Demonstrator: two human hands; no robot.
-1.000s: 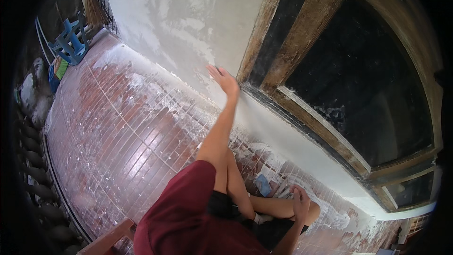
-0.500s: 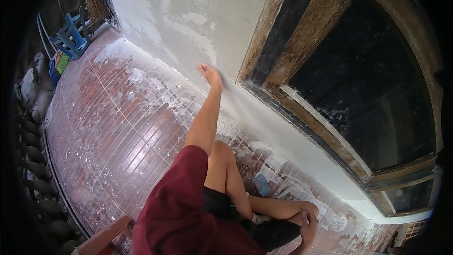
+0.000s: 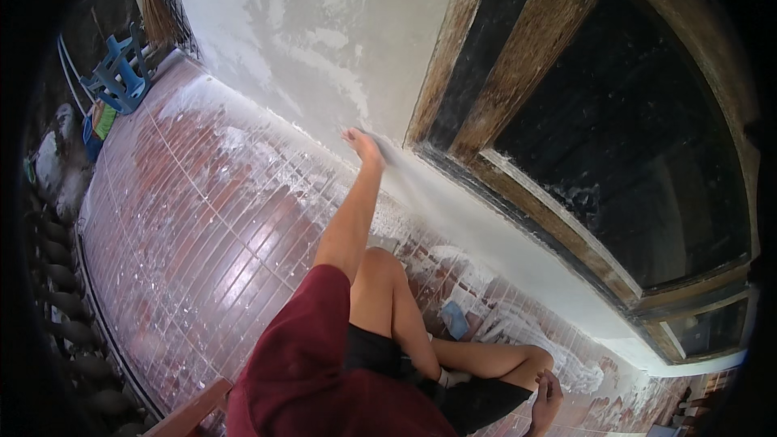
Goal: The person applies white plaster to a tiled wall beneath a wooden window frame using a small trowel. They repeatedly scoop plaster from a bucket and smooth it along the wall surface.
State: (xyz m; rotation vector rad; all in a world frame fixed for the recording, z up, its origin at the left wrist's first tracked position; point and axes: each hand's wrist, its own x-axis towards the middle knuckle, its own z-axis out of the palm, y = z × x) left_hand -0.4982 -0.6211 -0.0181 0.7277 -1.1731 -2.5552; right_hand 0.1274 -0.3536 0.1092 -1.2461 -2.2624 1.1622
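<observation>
My left arm, in a maroon sleeve, reaches out to the plastered wall [image 3: 324, 73]. My left hand [image 3: 363, 146] presses against its lower part, left of the door frame's corner. Its fingers are bent toward the plaster, with a dark edge beside them; whether that is a thin flat thing or shadow is unclear. My right hand [image 3: 548, 392] hangs by my bent knee [image 3: 538, 362] with loosely curled, parted fingers and nothing visible in it. A crumpled blue piece [image 3: 454, 320] lies on the floor beyond my legs.
A weathered wooden door [image 3: 506, 57] with dark glass stands at right. White dust and flakes cover the red tiled floor [image 3: 194, 218]. At far left are a blue plastic stool [image 3: 121, 73] and a broom [image 3: 156, 8]. Dark balusters [image 3: 69, 303] line the left edge, near a wooden seat [image 3: 190, 413].
My left hand has slid slightly down the wall toward the floor. My right hand has shifted a little right and down beside the knee.
</observation>
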